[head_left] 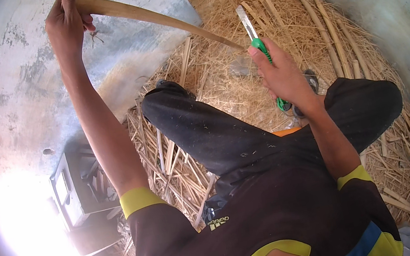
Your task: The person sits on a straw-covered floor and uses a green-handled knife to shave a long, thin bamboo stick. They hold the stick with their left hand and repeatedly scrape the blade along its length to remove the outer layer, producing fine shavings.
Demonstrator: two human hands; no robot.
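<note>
A long, curved bamboo strip [155, 16] stretches from the upper left down toward the middle. My left hand [67, 26], at the end of an outstretched arm, has its fingers closed round the strip's wide end. The narrow end reaches my right hand [283, 73] near the thumb; whether it touches the fingers I cannot tell. In that right hand is a green utility knife [261, 47], gripped by its handle. Its blade is slid far out and points away from me, just right of the strip's tip.
Fine shavings [224, 1] cover the floor ahead, with several long bamboo pieces [324, 24] at the right. Cut sticks [170, 161] lie left of my bent legs [215, 121]. Pale walls [18, 95] stand close on both sides. A grey box [70, 190] sits at left.
</note>
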